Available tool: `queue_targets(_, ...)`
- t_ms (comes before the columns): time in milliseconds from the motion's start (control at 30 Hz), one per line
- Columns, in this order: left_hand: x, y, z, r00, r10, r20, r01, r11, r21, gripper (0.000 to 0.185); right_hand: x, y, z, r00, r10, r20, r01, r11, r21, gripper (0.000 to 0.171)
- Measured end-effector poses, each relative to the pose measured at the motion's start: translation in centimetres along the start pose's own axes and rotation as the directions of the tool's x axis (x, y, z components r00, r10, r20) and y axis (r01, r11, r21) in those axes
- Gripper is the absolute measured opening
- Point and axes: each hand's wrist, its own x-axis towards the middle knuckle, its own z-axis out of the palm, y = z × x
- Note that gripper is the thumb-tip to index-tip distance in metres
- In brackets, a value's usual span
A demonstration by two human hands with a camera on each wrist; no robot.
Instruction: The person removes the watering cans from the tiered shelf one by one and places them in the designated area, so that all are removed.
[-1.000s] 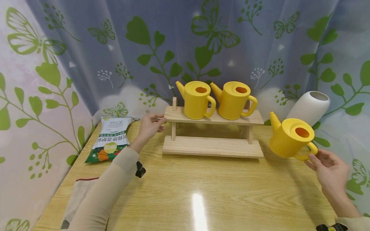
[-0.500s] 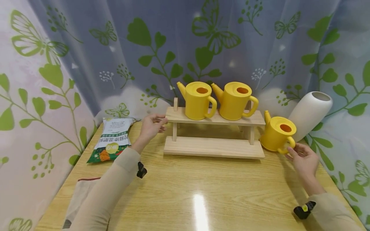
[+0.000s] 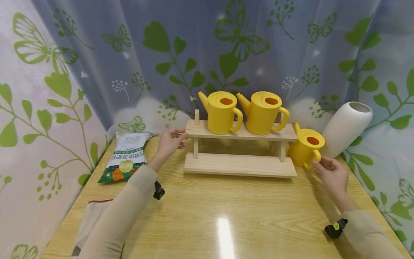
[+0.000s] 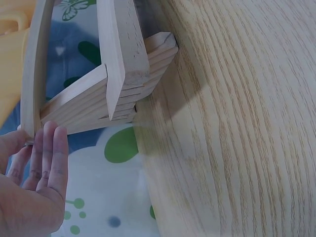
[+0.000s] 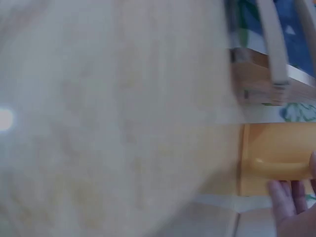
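Two yellow watering cans stand side by side on the upper board of a two-tier wooden shelf point(image 3: 239, 165): a left can point(image 3: 221, 115) and a middle can point(image 3: 262, 116). A third watering can point(image 3: 299, 149) is at the shelf's right end, pinched at its handle by my right hand point(image 3: 333, 178). The right wrist view shows this can point(image 5: 271, 143) side-on, with fingertips at its handle. My left hand point(image 3: 169, 144) holds the left end of the upper board. In the left wrist view, thumb and fingers point(image 4: 57, 158) lie on either side of that board end.
A white vase point(image 3: 347, 127) leans at the back right, close behind the third can. On the left lie a fertilizer bag point(image 3: 126, 156) and a grey cloth point(image 3: 92, 219). A patterned curtain point(image 3: 129, 72) borders the wooden table point(image 3: 258, 212).
The third watering can has moved left and down in my right hand, from the table's right side to beside the shelf. My left hand stays at the shelf end.
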Motion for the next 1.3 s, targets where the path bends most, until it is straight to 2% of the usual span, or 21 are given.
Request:
queue_targets(67,0.0,0.0,0.0,1.000,-0.002,0.008,0.002,1.000,-0.007,0.035,0.1,-0.6,-0.5,0.998,-0.051,0.033,0.053,0.997,-0.050,0.025)
queue_targets(167,0.1,0.0,0.1,1.000,-0.007,0.020,0.007,1.000,-0.017,0.036,0.2,-2.1,-0.8,0.993,-0.118,0.026,0.121,0.984,-0.133,0.031)
queue_targets(233,0.1,-0.1,0.0,1.000,-0.010,0.023,0.011,1.000,-0.019,0.037,0.2,-3.5,-0.4,0.989,-0.150,-0.009,0.146,0.968,-0.202,0.031)
queue_targets(333,0.1,-0.2,-0.2,1.000,-0.008,0.015,0.008,1.000,-0.016,0.036,0.4,-5.7,0.7,0.983,-0.183,0.001,0.178,0.953,-0.245,0.031)
queue_targets(433,0.1,-0.2,-0.3,1.000,-0.002,0.014,0.002,1.000,-0.017,0.036,0.8,-7.6,2.0,0.973,-0.211,0.089,0.225,0.955,-0.193,0.032)
queue_targets(500,0.1,-0.2,-0.3,1.000,0.001,0.015,-0.001,1.000,-0.018,0.036,1.2,-8.7,3.0,0.959,-0.224,0.172,0.246,0.962,-0.121,0.035)
queue_targets(667,0.0,-0.2,-0.3,1.000,0.004,0.009,-0.004,1.000,-0.021,0.035,2.6,-10.6,5.9,0.923,-0.250,0.293,0.299,0.944,-0.137,0.039)
queue_targets(733,0.0,-0.2,-0.2,1.000,0.004,0.009,-0.004,1.000,-0.025,0.035,3.1,-11.0,6.9,0.913,-0.258,0.317,0.322,0.932,-0.169,0.043)
queue_targets(867,0.0,-0.1,-0.2,1.000,-0.001,0.012,0.001,1.000,-0.025,0.035,3.9,-11.2,8.4,0.898,-0.251,0.362,0.308,0.945,-0.108,0.048)
queue_targets(967,0.0,-0.1,-0.1,1.000,-0.004,0.012,0.004,1.000,-0.022,0.035,4.2,-11.0,9.3,0.895,-0.249,0.369,0.306,0.946,-0.106,0.051)
queue_targets(1067,0.0,-0.1,-0.1,1.000,-0.007,0.011,0.007,1.000,-0.022,0.035,4.5,-10.8,10.0,0.892,-0.253,0.376,0.293,0.954,-0.055,0.053)
queue_targets(1200,0.1,-0.2,-0.2,1.000,-0.008,0.010,0.008,1.000,-0.025,0.034,4.7,-10.8,10.6,0.879,-0.262,0.399,0.273,0.961,0.030,0.040)
queue_targets(1300,0.1,-0.1,-0.2,1.000,-0.009,0.009,0.009,1.000,-0.028,0.034,4.6,-11.0,10.8,0.881,-0.257,0.398,0.273,0.962,0.015,0.025)
